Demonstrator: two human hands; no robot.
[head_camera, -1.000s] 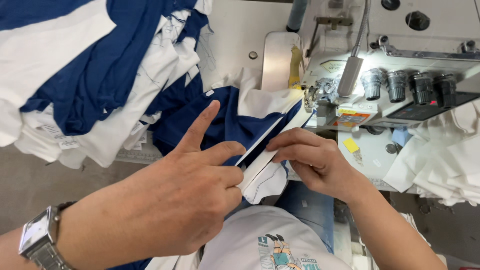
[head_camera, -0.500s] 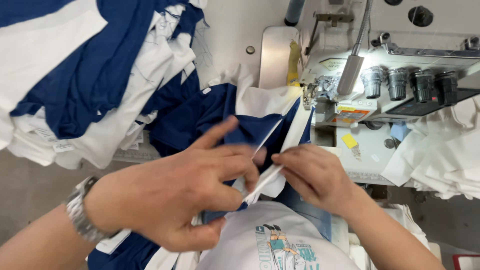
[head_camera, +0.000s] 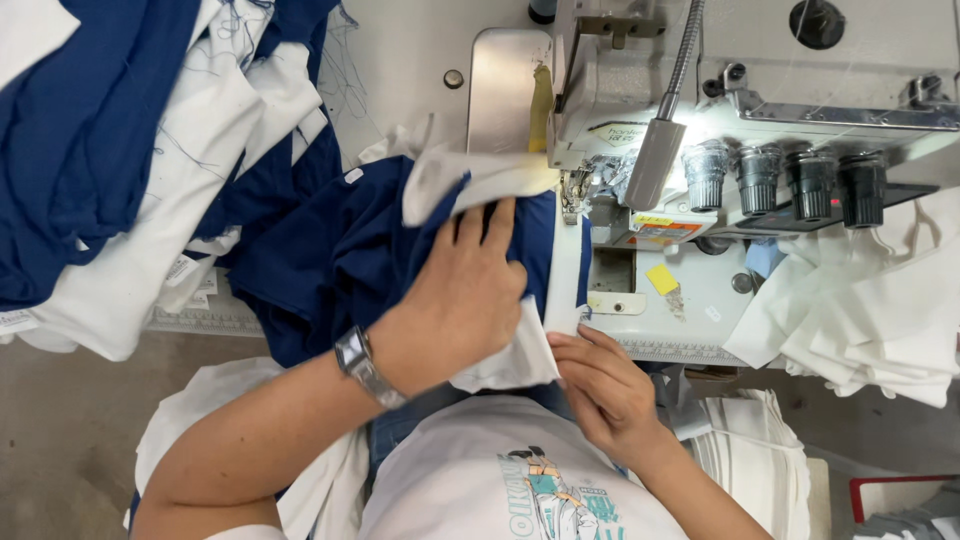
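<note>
- Landmark taken: the sewing machine (head_camera: 760, 110) on the desk (head_camera: 700, 300); all places are given relative to it.
- The navy and white garment piece (head_camera: 350, 250) is spread on the desk just left of the machine, with its white edge strip (head_camera: 563, 270) laid straight toward the presser foot (head_camera: 573, 190).
- The left hand (head_camera: 465, 295) is pressed flat, palm down, on the navy cloth directly left of the presser foot; the fingers are extended and loosely spread, and nothing is pinched by them. A metal wristwatch (head_camera: 362, 365) is worn on that wrist.
- The right hand (head_camera: 600, 385) is held below the machine bed, at the near end of the white strip; the fingers are curled and the strip's end appears pinched between fingertips, though the grip itself is partly hidden.
- Change from half a second ago: the strip was then held up in front of the chest by both hands, well short of the machine; it is now laid down at the foot. The left hand, earlier closed in a pinch, has been opened and moved forward onto the cloth.
- A heap of navy and white pieces (head_camera: 120, 170) is seen far left of the machine; folded white pieces (head_camera: 860, 320) are draped right of it.
- A lamp on a flexible neck (head_camera: 655, 165) is lit over the needle area.
</note>
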